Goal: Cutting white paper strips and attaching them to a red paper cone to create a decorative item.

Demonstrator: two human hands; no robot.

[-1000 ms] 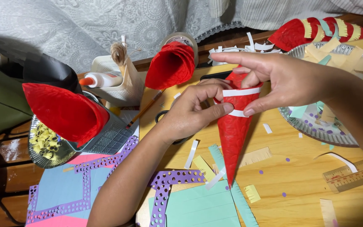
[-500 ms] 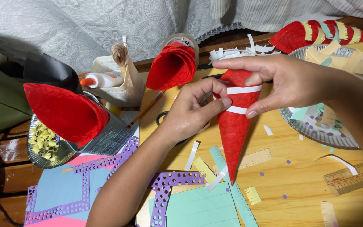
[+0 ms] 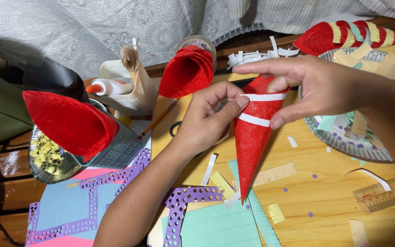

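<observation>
Head view: right hand pinches the red paper cone, point down, above the wooden table. Left hand fingertips press a white paper strip flat around it.

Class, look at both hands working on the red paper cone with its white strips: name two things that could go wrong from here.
1. The left hand presses a white strip onto the red cone while the right hand pinches the cone's wide end; too firm a grip could crush it.
2. The upper strip and the lower strip do not look parallel, so the bands may end up uneven.
</observation>
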